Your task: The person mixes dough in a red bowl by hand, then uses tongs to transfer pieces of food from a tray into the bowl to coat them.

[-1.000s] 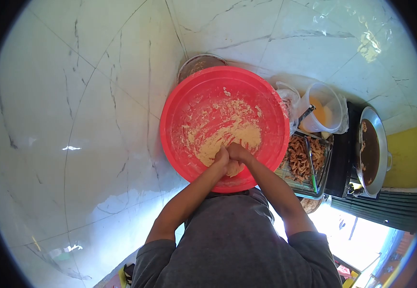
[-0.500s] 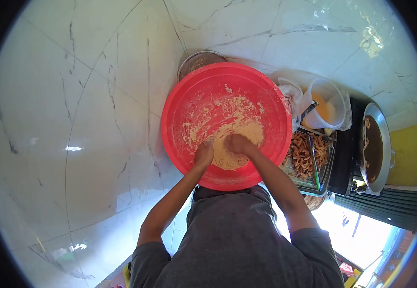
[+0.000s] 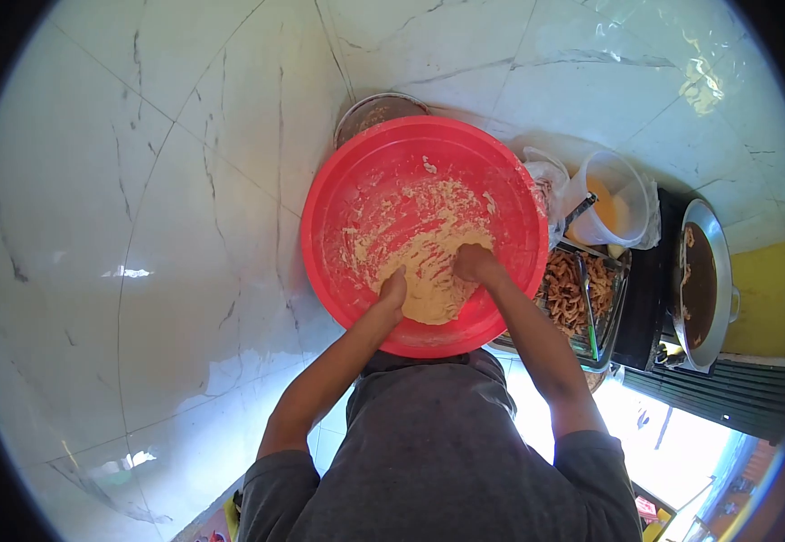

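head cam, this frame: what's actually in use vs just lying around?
In use:
left hand and right hand, both in the dough
red basin

Lying about:
metal bowl
plastic jug
tray of fried snacks
pan

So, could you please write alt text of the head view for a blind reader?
Seen from above, a person's left hand and right hand press into pale dough in a red basin on a marble surface, with fried food at the right.
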Demonstrator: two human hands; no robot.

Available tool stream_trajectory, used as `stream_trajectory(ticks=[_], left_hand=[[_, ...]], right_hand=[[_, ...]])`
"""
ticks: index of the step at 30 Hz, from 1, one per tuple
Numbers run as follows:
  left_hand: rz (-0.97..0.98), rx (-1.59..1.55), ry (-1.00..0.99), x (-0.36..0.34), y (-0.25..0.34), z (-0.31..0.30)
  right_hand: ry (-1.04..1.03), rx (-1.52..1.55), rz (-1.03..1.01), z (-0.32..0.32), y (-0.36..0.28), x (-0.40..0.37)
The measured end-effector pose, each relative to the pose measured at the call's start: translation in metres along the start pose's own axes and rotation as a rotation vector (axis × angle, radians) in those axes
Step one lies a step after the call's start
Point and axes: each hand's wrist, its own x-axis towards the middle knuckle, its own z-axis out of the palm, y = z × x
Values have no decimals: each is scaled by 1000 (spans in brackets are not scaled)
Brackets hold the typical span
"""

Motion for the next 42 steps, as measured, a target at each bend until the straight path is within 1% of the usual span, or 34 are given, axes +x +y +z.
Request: stream_trajectory(ticks=[3, 6, 7, 9, 10, 12, 13, 15, 16, 18, 19, 21, 23, 24, 26, 28, 29, 31, 33, 34, 36, 39, 42], left_hand=[[-162, -119, -62, 27, -25, 13], [-77, 84, 82, 17, -29, 35], [-15, 127, 91, 10, -26, 36], [114, 209, 107, -6, -19, 35], [128, 244, 96, -11, -15, 32], [153, 315, 78, -23, -6, 18], [192, 424, 66, -30, -1, 11], [275, 648, 34, -38, 13, 2], [289, 670, 103, -36, 19, -1], [312, 717, 237, -34, 26, -4], [320, 710, 244, -27, 24, -10], [333, 690, 258, -6, 16, -23], [333, 694, 291, 0, 11, -24], [333, 696, 309, -1, 12, -23], [345, 706, 275, -4, 15, -23], [336, 684, 245, -17, 20, -20], [324, 661, 228, -25, 23, -16], [293, 570, 173, -25, 22, -12], [249, 435, 102, -7, 8, -18], [182, 305, 27, 11, -3, -23], [48, 53, -123, 47, -26, -24], [-143, -122, -227, 54, -41, 5], [-99, 50, 59, -7, -14, 53]], right_hand=[[-291, 280, 140, -10, -36, -25], [-288, 303, -2, 20, -51, -16], [-260, 319, -71, 23, -49, -13], [-285, 613, 81, 17, -44, -10], [-298, 761, 161, 8, -43, -14], [-426, 701, 148, -24, -40, -22], [-491, 670, 141, -35, -37, -25], [-174, 381, 4, -15, -19, 0], [-12, 239, -60, -9, -17, 7], [110, 202, -184, 9, -23, 10], [173, 181, -246, 18, -32, 10], [-53, 149, -439, 44, -54, 10], [-298, 124, -433, 40, -89, -26], [-313, 124, -472, 40, -91, -33], [-345, 115, -557, 39, -94, -39], [-449, 51, -586, 33, -75, -33], [-501, 19, -599, 27, -63, -27], [-620, 174, -201, -34, -61, -48], [-484, 270, -97, -46, -38, -40], [-243, 170, -126, -33, -18, -29], [241, -28, -175, 18, 21, 13], [-164, -19, -326, 44, 14, 39], [-193, 198, -232, 48, -30, 0]])
